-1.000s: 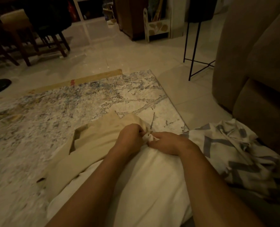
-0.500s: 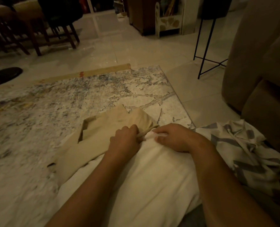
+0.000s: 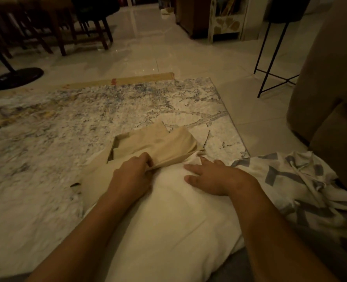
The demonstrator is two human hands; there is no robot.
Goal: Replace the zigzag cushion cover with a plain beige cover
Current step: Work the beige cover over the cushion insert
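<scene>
A bare white cushion insert (image 3: 168,224) lies on the rug in front of me. The plain beige cover (image 3: 154,143) lies crumpled at its far end. My left hand (image 3: 132,174) grips the edge of the beige cover, stretched over the insert's far corner. With straight fingers, my right hand (image 3: 211,176) presses flat on the insert's top near that corner. The removed zigzag cover (image 3: 290,184), white with grey stripes, lies bunched on the right beside the insert.
A mottled grey and white rug (image 3: 87,119) covers the tiled floor. A brown sofa (image 3: 331,98) stands at the right. A thin black metal stand (image 3: 270,58) is beyond it. Dark chairs (image 3: 56,21) and a round black base (image 3: 16,78) are at the far left.
My right hand has let go of the insert's corner and now lies flat on it with fingers straight. My left hand keeps its grip on the beige cover's edge.
</scene>
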